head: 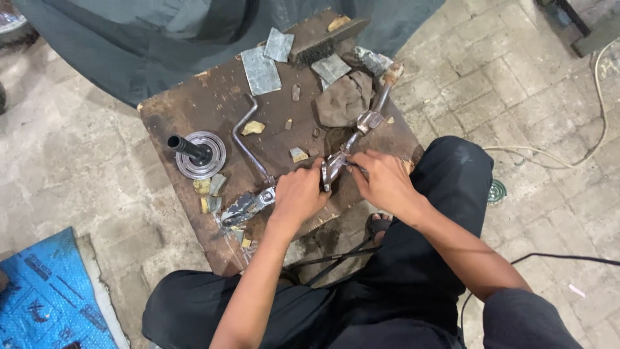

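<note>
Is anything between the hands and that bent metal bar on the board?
Nothing visible. The left hand and right hand both already grip the metal bar directly near its lower end. The brown rag lies beside the bar further up, away from the fingers.

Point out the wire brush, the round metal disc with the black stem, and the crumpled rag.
wire brush point(321, 47), head view, on its bristles.
round metal disc point(210, 158), head view, on its ribbed face.
crumpled rag point(345, 100), head view, on its middle folds.
</note>
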